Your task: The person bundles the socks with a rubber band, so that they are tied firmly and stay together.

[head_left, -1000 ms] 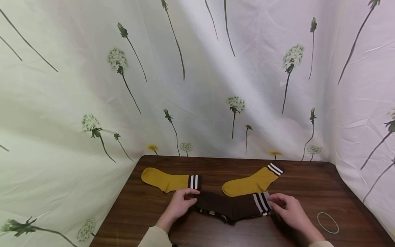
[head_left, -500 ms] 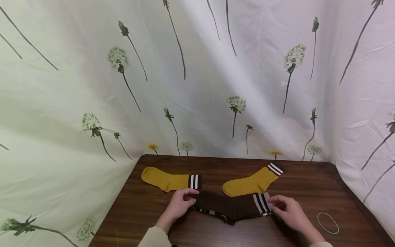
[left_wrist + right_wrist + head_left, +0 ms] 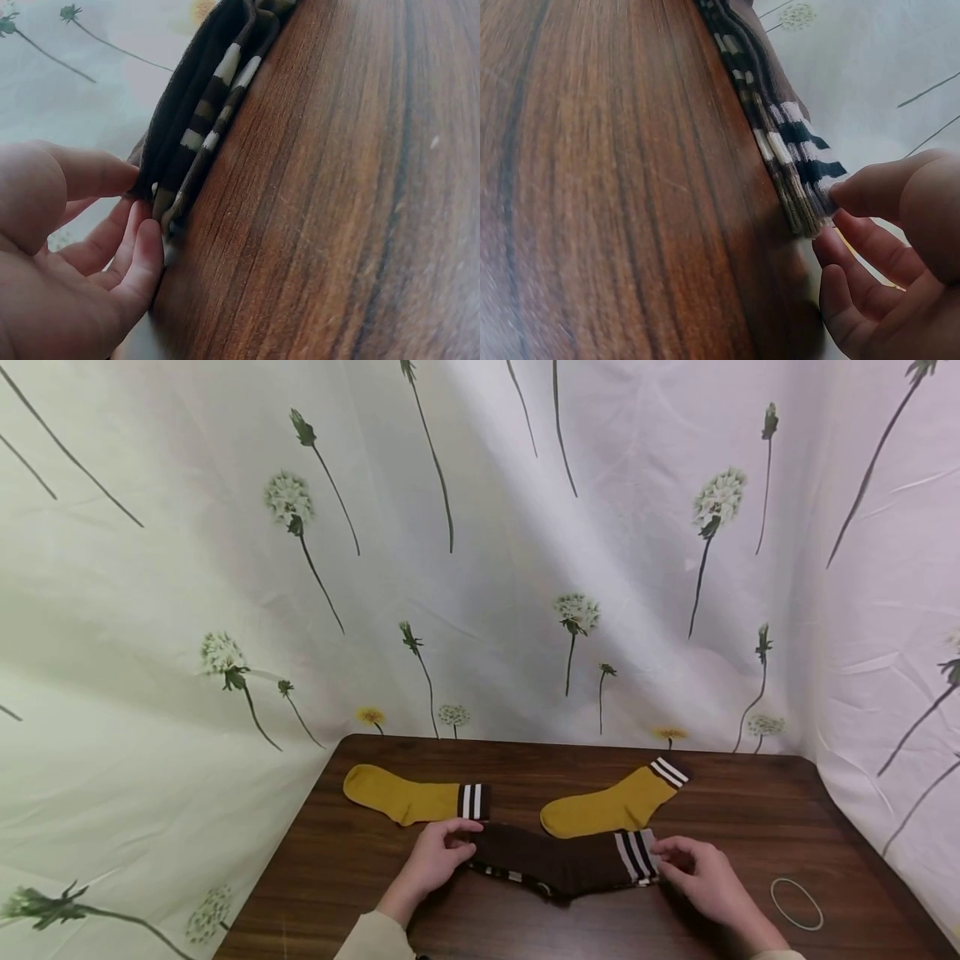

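A dark brown sock (image 3: 540,860) with a striped cuff lies on top of a stack near the front of the table. Beneath it, patterned socks (image 3: 201,124) in black, white and olive show at their edges in both wrist views. At the toe end, my left hand (image 3: 437,860) pinches the stack, its fingertips at the layered edges. My right hand (image 3: 701,872) pinches the cuff end, thumb and fingers at the grey, black-striped band (image 3: 802,142). Parts of the fingers behind the socks are hidden.
Two mustard socks with dark, white-striped cuffs lie farther back: the left sock (image 3: 405,795) and the right sock (image 3: 618,802). A pale green ring band (image 3: 797,904) rests right of my right hand. Dandelion-print cloth (image 3: 495,635) surrounds the brown wooden table (image 3: 315,885).
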Demonstrator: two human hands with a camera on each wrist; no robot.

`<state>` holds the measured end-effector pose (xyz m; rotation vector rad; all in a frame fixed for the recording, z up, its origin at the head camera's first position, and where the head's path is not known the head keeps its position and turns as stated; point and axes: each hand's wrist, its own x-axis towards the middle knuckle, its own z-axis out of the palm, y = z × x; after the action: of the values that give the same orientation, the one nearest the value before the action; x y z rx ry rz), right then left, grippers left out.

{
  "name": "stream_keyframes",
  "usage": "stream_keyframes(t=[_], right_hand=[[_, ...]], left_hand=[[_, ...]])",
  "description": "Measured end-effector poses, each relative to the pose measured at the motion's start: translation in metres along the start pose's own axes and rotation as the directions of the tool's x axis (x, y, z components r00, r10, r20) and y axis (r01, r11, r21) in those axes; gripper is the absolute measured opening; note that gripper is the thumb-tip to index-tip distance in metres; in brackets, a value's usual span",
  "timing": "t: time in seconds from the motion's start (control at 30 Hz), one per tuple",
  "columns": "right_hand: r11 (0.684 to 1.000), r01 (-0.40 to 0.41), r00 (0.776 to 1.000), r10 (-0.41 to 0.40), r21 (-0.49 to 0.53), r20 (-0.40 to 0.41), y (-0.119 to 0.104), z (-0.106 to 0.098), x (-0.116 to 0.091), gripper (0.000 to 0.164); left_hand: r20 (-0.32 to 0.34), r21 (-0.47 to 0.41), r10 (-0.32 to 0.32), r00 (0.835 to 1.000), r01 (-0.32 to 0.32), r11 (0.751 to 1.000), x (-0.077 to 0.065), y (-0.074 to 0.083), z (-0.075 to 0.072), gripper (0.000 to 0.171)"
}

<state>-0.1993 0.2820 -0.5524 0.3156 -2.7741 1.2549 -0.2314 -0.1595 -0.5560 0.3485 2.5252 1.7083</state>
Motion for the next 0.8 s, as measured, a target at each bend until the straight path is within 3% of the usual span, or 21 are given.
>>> stream_keyframes(t=[0.5,0.8], right_hand=[[1.000,-0.011,1.000,0.011,0.008,0.003,0.0007,0.0004,0.0001,0.014],[1.000,-0.024,1.000,0.024,0.001,-0.016,-0.0001,0.0007,0.0009,0.012]], left_hand=[[-0.005,0.018,0.003,1.000,-0.003,1.000,0.0010,0.0007,0.0009,0.024],[-0.025,0.038,-0.031,0.999,0.031,0.999,0.0029,0.0066,0.0006,0.021]])
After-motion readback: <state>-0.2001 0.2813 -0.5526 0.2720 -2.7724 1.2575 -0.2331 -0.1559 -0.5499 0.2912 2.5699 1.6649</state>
